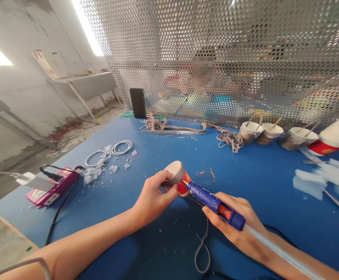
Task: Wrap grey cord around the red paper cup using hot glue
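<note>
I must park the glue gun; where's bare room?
Mostly bare: between held cup and cord; between right hand and white strips. Crowded: left, with purple power strip, rings and scraps; back right, with a row of cups.

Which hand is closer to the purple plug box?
Left. The left hand holds the paper cup, off to the plug box's right; the right hand, holding the glue gun, is farther right.

Head-worn camera looks forward and down, close above the blue table (253, 167), towards a perforated panel (169, 42)
</note>
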### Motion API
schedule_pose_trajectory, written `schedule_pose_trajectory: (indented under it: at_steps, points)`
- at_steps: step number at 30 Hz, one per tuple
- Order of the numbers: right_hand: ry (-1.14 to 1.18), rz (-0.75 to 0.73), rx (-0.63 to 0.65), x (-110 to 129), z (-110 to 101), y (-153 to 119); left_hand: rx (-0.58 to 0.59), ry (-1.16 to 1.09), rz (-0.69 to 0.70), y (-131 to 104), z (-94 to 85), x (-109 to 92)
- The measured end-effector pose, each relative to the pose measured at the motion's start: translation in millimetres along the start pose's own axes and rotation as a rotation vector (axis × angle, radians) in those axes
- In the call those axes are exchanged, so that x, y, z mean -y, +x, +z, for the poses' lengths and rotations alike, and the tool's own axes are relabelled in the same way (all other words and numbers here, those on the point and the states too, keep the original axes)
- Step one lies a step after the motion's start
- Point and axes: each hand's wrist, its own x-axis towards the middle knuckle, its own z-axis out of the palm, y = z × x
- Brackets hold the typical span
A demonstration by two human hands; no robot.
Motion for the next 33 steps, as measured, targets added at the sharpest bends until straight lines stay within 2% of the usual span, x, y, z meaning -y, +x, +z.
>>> schedule_pose_trajectory:
  at_steps: [8,12,17,22,33]
  points:
    - [0.038,0.035,0.032,4,-4,1,0.038,-0.026,-0.025,0,-1.5,3]
    - [0.03,0.08,-0.001,5,-6,3,0.048,-0.053,-0.041,1,-2.6,4]
    - [0.031,0.084,0.036,5,-6,3,0.076,-0.102,-0.026,3,-3.3,5]
    - [0.006,0.132,0.011,7,-9,3,0.085,-0.114,-0.057,3,-6.4,3]
    - [0.002,0.12,0.023,7,-11,3,0.152,-0.113,0.008,5,-9.7,14]
